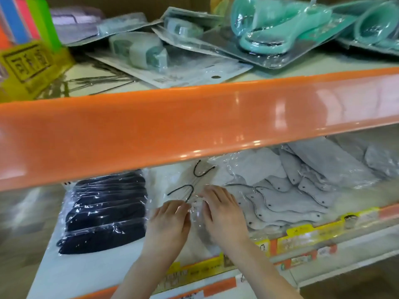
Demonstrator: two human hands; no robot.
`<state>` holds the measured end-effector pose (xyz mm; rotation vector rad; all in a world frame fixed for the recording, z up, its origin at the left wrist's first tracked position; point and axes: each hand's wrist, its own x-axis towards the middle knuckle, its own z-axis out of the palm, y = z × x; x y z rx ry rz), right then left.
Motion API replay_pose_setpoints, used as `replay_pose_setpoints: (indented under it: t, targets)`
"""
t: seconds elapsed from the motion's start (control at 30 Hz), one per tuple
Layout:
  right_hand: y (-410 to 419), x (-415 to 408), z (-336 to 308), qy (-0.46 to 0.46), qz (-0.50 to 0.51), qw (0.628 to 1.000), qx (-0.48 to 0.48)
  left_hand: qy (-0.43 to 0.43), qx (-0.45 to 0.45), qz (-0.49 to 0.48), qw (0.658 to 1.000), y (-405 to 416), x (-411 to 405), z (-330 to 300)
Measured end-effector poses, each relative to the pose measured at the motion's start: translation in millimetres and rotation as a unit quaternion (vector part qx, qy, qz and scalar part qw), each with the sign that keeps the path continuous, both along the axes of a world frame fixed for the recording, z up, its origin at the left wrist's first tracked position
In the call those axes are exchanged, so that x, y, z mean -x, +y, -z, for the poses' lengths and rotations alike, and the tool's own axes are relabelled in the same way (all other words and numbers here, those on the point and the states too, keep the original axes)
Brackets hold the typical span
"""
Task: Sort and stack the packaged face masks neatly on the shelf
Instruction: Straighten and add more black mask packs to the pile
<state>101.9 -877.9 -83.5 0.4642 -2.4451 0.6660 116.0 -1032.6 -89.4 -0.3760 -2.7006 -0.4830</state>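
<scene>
Clear-wrapped pack: a white mask pack [194, 203] with black ear loops is being handled at the middle of the lower shelf [71, 275], lying flat between the two hands.
Left hand: the left hand [168, 223] is being laid palm down on the pack's left part, fingers bent, their tips pinching the crinkled wrap.
Right hand: the right hand [222, 214] is being pressed on the pack's right part, fingers curled onto the same wrap; the two sets of fingertips are nearly touching.
Black masks: a black stack [105, 212] in clear film is being kept just left of the pack, its packs overlapping in a row toward the shelf front.
Grey masks: grey packs [287, 197] are being fanned loosely to the right, touching the white pack's edge; more are lying behind them.
Price strip: yellow tags [306, 234] are being carried along the lower shelf's front edge.
Upper shelf: an orange rail [194, 126] is being crossed over the view; above it, teal items [269, 24] in blister cards and white boxes [138, 50] are lying jumbled, with a yellow box [28, 65] at far left.
</scene>
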Motion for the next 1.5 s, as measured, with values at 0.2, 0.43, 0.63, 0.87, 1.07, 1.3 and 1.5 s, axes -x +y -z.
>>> replay_pose_setpoints:
  t: [0.2, 0.43, 0.63, 0.87, 1.07, 1.3, 1.5]
  targets:
    - [75.1, 5.7, 9.3, -0.042, 0.061, 0.997, -0.017, 0.030, 0.000, 0.063, 0.998, 66.8, 21.1, -6.5]
    - [146.8, 5.3, 20.0, -0.118, 0.069, 0.990, -0.022, 0.017, 0.014, 0.098, 0.995, 137.4, 29.5, 2.1]
    - [183.2, 4.9, 24.4, -0.149, 0.073, 0.985, -0.052, -0.008, 0.038, 0.096, 0.995, 176.7, 27.3, 14.8]
    - [207.6, 11.6, 37.0, -0.186, 0.064, 0.977, -0.083, -0.014, 0.042, 0.080, 0.996, 202.1, 32.8, 20.9]
    - [209.2, 12.6, 41.1, -0.126, 0.068, 0.986, -0.089, -0.001, 0.013, 0.067, 0.998, 204.5, 33.5, 32.0]
    - [209.7, 15.8, 53.8, -0.109, 0.085, 0.989, -0.054, -0.009, 0.004, 0.048, 0.999, 205.9, 35.2, 33.8]
    - [210.5, 13.0, 53.3, -0.072, 0.070, 0.995, -0.014, 0.020, -0.017, 0.056, 0.998, 206.6, 33.2, 36.2]
